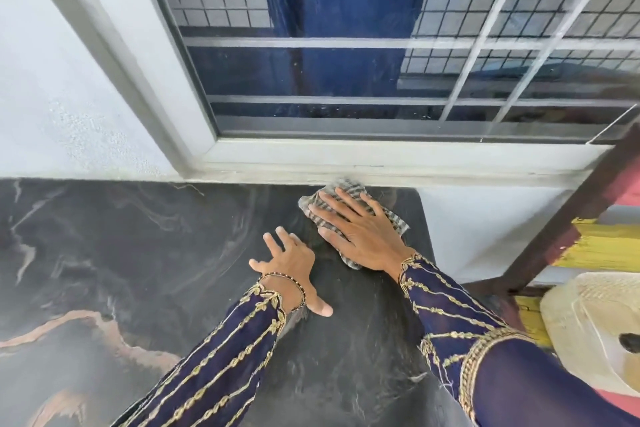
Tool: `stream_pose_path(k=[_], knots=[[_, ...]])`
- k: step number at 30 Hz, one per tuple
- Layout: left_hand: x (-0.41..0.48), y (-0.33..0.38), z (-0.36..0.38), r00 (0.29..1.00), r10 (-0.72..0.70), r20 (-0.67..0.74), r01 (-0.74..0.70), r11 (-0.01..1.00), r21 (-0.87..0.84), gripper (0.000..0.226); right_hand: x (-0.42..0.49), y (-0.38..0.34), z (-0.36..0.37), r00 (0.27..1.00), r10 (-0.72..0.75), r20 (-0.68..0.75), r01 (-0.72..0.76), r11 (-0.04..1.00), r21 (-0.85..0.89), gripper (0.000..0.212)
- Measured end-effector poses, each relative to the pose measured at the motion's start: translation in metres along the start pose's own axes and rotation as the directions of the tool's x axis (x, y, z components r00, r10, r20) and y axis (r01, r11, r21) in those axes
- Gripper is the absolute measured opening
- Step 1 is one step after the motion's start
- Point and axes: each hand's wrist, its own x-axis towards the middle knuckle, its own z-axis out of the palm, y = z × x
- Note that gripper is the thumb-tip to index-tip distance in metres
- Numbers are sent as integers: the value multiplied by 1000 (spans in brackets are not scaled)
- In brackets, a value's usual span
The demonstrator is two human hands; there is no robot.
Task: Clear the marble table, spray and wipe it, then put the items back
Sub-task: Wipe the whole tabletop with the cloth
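Both hands lie spread, no grip: right hand (360,229) presses the striped cloth (346,199) flat for wiping, left hand (289,269) braces on the marble table (121,246).

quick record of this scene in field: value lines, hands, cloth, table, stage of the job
left hand: flat on the marble table, fingers spread, holding nothing
right hand: palm pressed down on the striped cloth
cloth position: far right corner of the table, below the window sill
table surface: dark marble, no items on the part in view
stage: wiping
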Motion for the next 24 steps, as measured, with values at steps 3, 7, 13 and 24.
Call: stream_pose_path(k=[3, 7, 13, 24], knots=[[1, 3, -4, 999, -11, 39, 10, 1000, 19, 146, 11, 3, -4, 999, 38, 3, -38, 999, 16, 57], [0, 3, -4, 998, -11, 65, 9, 999, 35, 147, 8, 1, -3, 998, 53, 19, -54, 997, 48, 56], [0, 6, -5, 999, -22, 48, 19, 999, 50, 145, -16, 30, -2, 981, 194, 21, -195, 979, 55, 55], [-5, 3, -2, 1000, -13, -6, 13, 1000, 23, 145, -32, 2, 2, 751, 660, 12, -650, 738, 180, 60]])
